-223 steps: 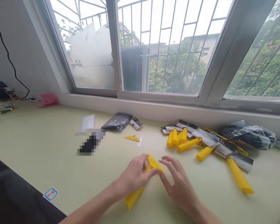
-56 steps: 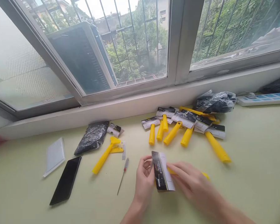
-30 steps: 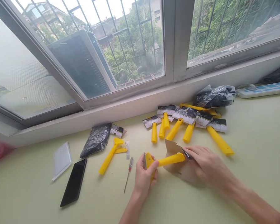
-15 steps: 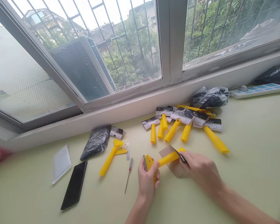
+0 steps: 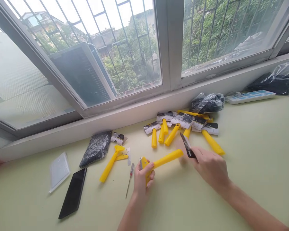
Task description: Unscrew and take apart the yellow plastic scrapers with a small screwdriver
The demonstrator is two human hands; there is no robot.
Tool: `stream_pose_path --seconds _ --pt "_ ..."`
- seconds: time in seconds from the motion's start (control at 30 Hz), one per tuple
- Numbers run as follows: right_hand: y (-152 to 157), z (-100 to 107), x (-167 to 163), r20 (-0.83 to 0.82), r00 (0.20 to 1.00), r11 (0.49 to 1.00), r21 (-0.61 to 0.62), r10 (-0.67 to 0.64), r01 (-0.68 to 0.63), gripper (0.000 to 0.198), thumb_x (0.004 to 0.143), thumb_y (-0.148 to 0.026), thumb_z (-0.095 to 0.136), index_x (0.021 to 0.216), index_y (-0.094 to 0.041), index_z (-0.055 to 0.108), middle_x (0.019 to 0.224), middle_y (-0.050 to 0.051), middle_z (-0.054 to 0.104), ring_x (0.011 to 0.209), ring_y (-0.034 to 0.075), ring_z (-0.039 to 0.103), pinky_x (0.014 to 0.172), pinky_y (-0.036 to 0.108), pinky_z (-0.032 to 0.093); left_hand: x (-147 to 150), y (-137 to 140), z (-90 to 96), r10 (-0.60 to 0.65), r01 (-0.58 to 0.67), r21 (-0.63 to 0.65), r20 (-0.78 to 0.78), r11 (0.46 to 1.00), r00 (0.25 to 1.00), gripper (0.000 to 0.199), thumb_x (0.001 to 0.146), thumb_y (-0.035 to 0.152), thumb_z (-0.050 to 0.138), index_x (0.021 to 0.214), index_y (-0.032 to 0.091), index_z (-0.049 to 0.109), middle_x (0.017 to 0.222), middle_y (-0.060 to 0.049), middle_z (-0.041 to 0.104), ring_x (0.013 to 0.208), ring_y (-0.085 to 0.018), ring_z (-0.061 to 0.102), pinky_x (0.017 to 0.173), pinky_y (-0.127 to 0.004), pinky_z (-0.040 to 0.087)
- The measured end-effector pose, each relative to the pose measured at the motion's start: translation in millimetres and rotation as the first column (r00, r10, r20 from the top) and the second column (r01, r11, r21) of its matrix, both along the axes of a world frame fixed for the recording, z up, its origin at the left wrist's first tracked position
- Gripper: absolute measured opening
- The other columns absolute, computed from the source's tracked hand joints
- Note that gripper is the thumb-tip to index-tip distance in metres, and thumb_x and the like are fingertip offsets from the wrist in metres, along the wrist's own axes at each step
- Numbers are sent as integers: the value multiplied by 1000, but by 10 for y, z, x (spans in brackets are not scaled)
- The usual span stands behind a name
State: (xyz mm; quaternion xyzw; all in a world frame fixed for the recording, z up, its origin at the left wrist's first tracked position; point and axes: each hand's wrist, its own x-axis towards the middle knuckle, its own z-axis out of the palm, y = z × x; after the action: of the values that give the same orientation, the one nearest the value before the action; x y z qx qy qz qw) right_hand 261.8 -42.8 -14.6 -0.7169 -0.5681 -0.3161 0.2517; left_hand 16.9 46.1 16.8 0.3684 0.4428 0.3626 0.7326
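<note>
My left hand [image 5: 142, 175] is closed around the head of a yellow scraper [image 5: 168, 158], whose handle points to the right. Pinched in my right hand [image 5: 210, 165] is a folded cardboard tag [image 5: 188, 147], black on the side I see, just beyond the handle's end and apart from it. Left of my left hand lie a small screwdriver [image 5: 130, 179] and another yellow scraper [image 5: 110, 165] taken apart, its yellow head piece [image 5: 122, 157] beside a clear strip. Behind my hands lies a pile of yellow scrapers [image 5: 172, 134] with black-and-white cardboard tags.
At the left lie a black phone [image 5: 73, 194], a white flat packet [image 5: 59, 171] and a black plastic-wrapped bag [image 5: 96, 148], with a loose tag [image 5: 118, 138] beside it. Along the windowsill sit another black bag [image 5: 207, 102], a white power strip [image 5: 250, 96] and a further dark bag [image 5: 271, 83].
The cardboard tag has come off the scraper's handle and is now apart from it in my right hand. The left hand keeps hold of the scraper; the view has shifted slightly right.
</note>
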Motion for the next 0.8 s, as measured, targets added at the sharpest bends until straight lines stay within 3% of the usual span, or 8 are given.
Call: stream_pose_path --seconds 0.13,0.27,0.33,0.43,0.53,0.63,0.7,0.8 --pt "-42 -75 304 -317 941 993 -37 -117 111 22 93 -29 51 94 -19 70 59 1 62 45 14 49 48 27 27 -79 102 -24 8 -8 31 -23 999 1000 42 73 32 84 97 20 51 84 4 51 51 -1 40 35 -12 23" --pt "-75 25 468 -791 610 999 -33 -36 15 39 96 -39 48 125 -20 66 61 3 65 46 18 58 49 28 42 -4 -7 -74 -93 106 123 -103 987 990 42 77 41 81 100 19 54 83 2 54 51 -3 45 36 -13 29" --pt "-4 165 413 -872 489 1000 6 14 -17 44 95 -40 48 133 -22 62 62 2 65 49 19 61 53 29 46 65 -100 -115 -142 175 206 -168 963 976 44 81 48 76 105 19 54 75 3 53 47 -5 45 35 -16 33" --pt "320 415 111 -882 460 979 10 105 -203 48 95 -34 42 138 -22 59 65 1 65 56 20 61 57 31 49 149 -197 -170 -152 229 298 -260 927 954 49 85 55 69 114 20 52 69 5 52 42 -7 41 32 -19 33" --pt "833 605 -381 -885 440 834 -122 154 -539 60 94 -24 28 151 -15 44 91 10 72 70 22 65 65 32 52 167 -200 -173 -143 229 290 -289 929 946 50 86 56 69 116 21 49 74 3 56 44 -6 40 34 -17 28" --pt "1273 678 -849 -863 462 713 -191 206 -675 74 86 -22 49 158 -16 33 121 15 67 87 23 67 77 33 52 116 -148 -119 -216 286 197 -317 938 924 49 85 53 70 115 21 47 69 4 56 44 -6 38 36 -16 25" --pt "1424 668 -1068 -840 480 631 -233 253 -740 79 82 -19 56 157 -16 35 132 18 61 98 25 66 83 34 51 66 -121 -86 -306 362 129 -326 923 895 45 85 48 70 112 21 48 64 5 54 43 -6 36 36 -17 23" --pt "1462 603 -1276 -783 481 485 -267 395 -833 63 85 -14 58 147 -22 51 141 14 53 115 26 59 95 36 45 10 -119 -99 -384 441 119 -326 890 864 40 84 41 69 114 20 51 62 5 53 43 -7 38 37 -18 25"
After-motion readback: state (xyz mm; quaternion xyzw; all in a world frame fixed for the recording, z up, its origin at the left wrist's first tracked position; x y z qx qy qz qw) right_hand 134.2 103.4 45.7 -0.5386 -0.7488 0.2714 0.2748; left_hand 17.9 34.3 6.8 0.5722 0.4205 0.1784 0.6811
